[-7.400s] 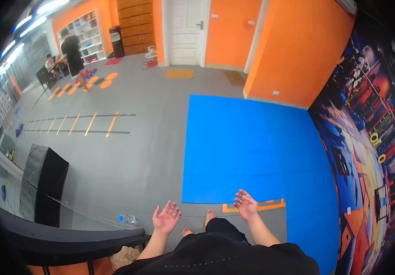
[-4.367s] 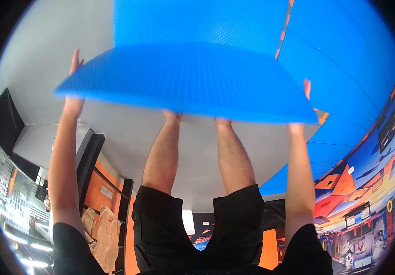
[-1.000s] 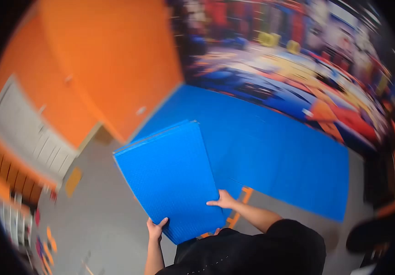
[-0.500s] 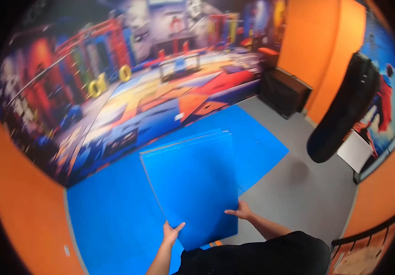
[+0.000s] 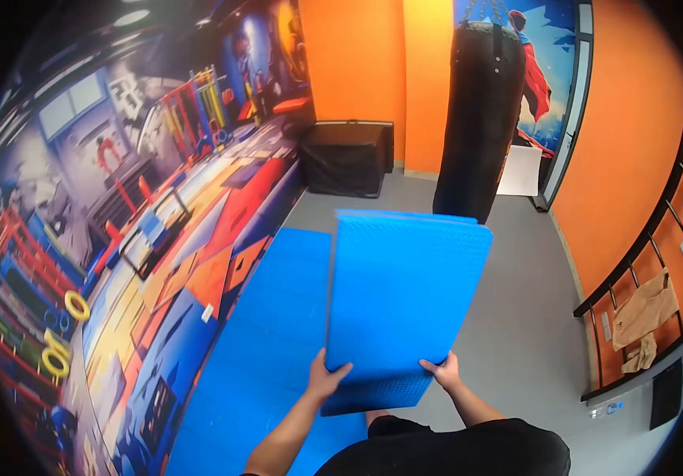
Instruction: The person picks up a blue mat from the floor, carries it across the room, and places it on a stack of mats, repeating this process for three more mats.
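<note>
Left hand [image 5: 327,379] and right hand [image 5: 444,370] clamp the near corners of the blue mats [image 5: 405,293], held tilted just ahead of them above the floor [image 5: 520,317], where I judge an even grip stops the sheets sliding apart.

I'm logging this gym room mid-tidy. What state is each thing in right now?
blue mat: off the floor, tilted, held by its near edge.
left hand: closed on the mat's near left corner.
right hand: closed on the mat's near right corner.
floor mats: lying flat.
punching bag: hanging upright.
black box: closed, against the wall.
cloth: draped over the railing.
</note>
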### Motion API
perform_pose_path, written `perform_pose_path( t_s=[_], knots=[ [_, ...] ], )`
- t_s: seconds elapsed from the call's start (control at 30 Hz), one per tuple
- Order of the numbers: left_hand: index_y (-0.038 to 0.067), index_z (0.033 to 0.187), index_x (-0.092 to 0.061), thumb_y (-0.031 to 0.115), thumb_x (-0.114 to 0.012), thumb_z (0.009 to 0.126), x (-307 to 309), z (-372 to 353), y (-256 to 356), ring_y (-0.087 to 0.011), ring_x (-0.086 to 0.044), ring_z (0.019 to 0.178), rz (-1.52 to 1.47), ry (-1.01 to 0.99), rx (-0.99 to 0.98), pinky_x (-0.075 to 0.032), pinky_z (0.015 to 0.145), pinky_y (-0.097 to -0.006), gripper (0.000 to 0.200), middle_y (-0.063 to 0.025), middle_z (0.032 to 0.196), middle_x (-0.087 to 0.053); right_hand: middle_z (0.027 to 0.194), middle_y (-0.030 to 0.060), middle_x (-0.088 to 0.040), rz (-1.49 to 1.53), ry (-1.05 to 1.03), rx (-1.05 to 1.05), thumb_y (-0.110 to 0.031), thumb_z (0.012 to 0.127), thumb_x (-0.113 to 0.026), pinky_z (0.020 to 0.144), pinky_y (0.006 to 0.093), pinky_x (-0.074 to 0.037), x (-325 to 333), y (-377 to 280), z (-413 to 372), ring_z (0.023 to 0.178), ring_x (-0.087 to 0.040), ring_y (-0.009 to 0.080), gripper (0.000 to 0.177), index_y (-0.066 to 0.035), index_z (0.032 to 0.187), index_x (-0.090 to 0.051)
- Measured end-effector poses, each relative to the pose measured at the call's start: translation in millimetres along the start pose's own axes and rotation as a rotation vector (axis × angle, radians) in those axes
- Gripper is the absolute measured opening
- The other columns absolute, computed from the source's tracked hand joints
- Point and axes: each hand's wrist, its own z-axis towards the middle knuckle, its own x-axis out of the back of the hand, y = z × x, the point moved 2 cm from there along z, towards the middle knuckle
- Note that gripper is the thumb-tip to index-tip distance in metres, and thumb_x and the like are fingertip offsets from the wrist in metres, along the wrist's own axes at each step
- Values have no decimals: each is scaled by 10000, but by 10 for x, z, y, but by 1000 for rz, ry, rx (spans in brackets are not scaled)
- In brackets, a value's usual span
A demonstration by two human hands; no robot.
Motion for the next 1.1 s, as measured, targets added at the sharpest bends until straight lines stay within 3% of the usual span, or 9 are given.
perform_pose_path(
  t_s=[0.07, 0.13, 0.2, 0.4, 0.67, 0.77, 0.83, 0.93, 1.1],
  knots=[
    [-30, 1218, -531, 65, -806, 749, -110, 325, -198, -214, -636, 1001, 70, -49, -61, -510, 889, -352, 552, -128, 1095, -667, 1021, 137, -697, 61, 97, -114, -79, 681, -867, 856, 381, -536, -41, 231, 425, 926, -669, 224, 500, 25, 1092, -601],
    [-32, 1206, -539, 68, -808, 748, -133, 985, -175, -211, -636, 998, 130, -90, -138, -509, 886, -351, 540, -127, 1091, -667, 1009, 136, -701, -3, 157, -36, -71, 667, -868, 848, 382, -538, -230, 193, 1080, 910, -673, 226, 501, 23, 1083, -605],
    [-35, 1185, -556, 70, -810, 746, -49, 1361, -264, -223, -639, 998, 28, 109, 167, -509, 894, -354, 518, -130, 1107, -665, 972, 125, -712, -182, 207, -41, -87, 638, -875, 817, 367, -541, -437, -16, 1502, 865, -683, 214, 501, 2, 1064, -629],
    [-38, 1211, -558, 39, -817, 732, 721, 2955, -824, -251, -644, 1010, -161, 178, 335, -512, 913, -374, 551, -146, 1145, -657, 939, 119, -720, -256, 37, 122, -163, 632, -887, 806, 355, -528, -1181, -495, 3004, 870, -689, 201, 479, -46, 1042, -669],
    [-40, 1237, -552, 32, -799, 757, 880, 5018, -1132, -260, -632, 1047, -294, 85, 484, -499, 938, -378, 545, -164, 1188, -637, 901, 115, -715, -378, 129, 60, -124, 612, -880, 790, 352, -526, -1783, -770, 4767, 846, -682, 211, 442, -35, 996, -678],
    [-70, 1251, -532, 91, -815, 754, 715, 6115, -1406, -264, -617, 1077, -249, -26, 357, -483, 958, -379, 594, -167, 1194, -633, 893, 115, -712, -451, 299, 141, -112, 613, -873, 797, 347, -527, -1866, -1028, 5310, 844, -682, 207, 429, -32, 985, -675],
    [-61, 1249, -536, 122, -808, 768, 571, 6674, -880, -263, -621, 1073, -213, -164, 388, -492, 946, -372, 582, -165, 1185, -638, 902, 116, -714, -501, 384, 144, -90, 616, -866, 809, 339, -529, -1868, -1231, 5634, 839, -680, 198, 426, -19, 987, -670],
    [-36, 1246, -541, 155, -818, 761, 338, 7675, -900, -262, -630, 1063, -126, -297, 139, -505, 922, -368, 591, -171, 1169, -645, 920, 111, -716, -438, 546, 72, -66, 616, -859, 820, 341, -530, -1814, -1287, 6165, 843, -676, 190, 441, -9, 1009, -667],
    [-29, 1214, -550, 205, -832, 746, -107, 9050, -629, -263, -639, 1036, -74, -470, 93, -516, 891, -372, 594, -176, 1135, -650, 936, 89, -713, -276, 784, 86, 1, 617, -830, 819, 341, -529, -1829, -1311, 6946, 849, -669, 189, 436, -4, 1020, -660]
  ],
)
